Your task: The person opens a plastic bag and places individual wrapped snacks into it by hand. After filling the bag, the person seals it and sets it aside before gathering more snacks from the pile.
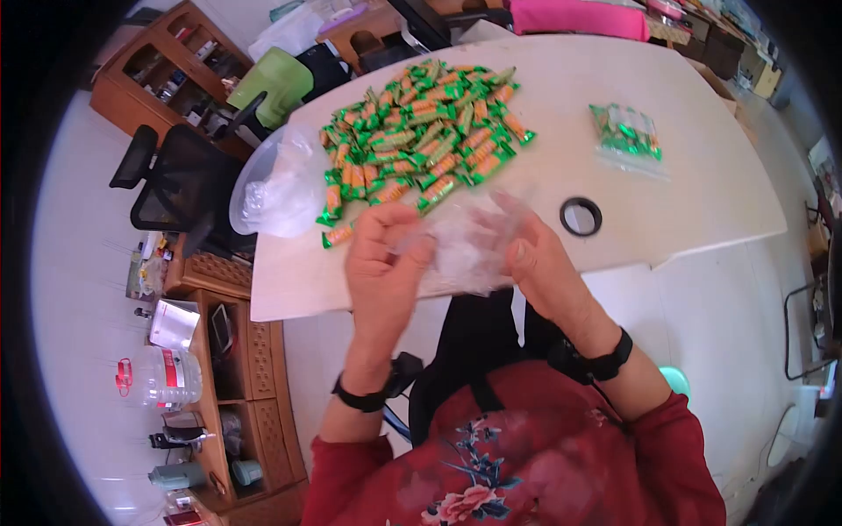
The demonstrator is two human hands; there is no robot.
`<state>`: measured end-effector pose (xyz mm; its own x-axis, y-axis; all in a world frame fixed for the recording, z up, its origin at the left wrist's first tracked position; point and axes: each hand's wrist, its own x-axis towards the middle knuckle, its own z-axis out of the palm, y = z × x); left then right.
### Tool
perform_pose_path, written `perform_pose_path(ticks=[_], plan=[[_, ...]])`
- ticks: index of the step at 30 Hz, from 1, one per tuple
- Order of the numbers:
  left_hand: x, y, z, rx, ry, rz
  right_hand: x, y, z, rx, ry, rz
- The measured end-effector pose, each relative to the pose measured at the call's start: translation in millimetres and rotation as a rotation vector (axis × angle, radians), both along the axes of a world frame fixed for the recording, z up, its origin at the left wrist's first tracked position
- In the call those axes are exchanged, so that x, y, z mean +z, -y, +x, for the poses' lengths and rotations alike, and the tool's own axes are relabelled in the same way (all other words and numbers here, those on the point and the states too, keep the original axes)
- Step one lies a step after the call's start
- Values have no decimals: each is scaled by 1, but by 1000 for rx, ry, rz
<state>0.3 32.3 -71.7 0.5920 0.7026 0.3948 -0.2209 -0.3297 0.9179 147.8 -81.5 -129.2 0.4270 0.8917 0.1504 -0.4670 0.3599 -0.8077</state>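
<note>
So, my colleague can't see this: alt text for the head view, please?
A person's left hand and right hand hold a clear plastic bag above a pale table. Beyond lies a heap of small green-and-orange wrapped packets, a translucent bowl of clear plastic to its left. To the right are a black ring and a clear bag of green packets.

Left forearm (351, 430) nearly straight ahead, right forearm (638, 390) slanting inward. Hands level, apart, facing each other. Left hand (386, 254): fingers (386, 219) curled in pinch, thumb (419, 254) against them. Right hand (545, 259): thumb nearest viewer, fingers behind, pointing inward (tips too blurred to tell).
</note>
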Motion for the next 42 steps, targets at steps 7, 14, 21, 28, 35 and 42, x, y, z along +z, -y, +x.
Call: perform_pose_path(ticks=[7, 14, 21, 28, 35, 42], plan=[[-44, 37, -16, 147, 25, -99, -5, 27, -20, -269, -137, -124], [-57, 50, -42, 80, 286, -291, 3, 55, -25, -382, 235, -183], [-54, 47, -58, 122, 321, -468, 7, 75, -29, -229, 240, -184], [-36, 60, -43, 609, 444, -59, -4, 68, -34, -159, -155, -116], [-43, 116, -22, 193, -86, 839, -21, 58, -40, -272, -78, -86], [-63, 116, -17, 196, -235, 659, -21, 66, -48, -168, -82, -89]])
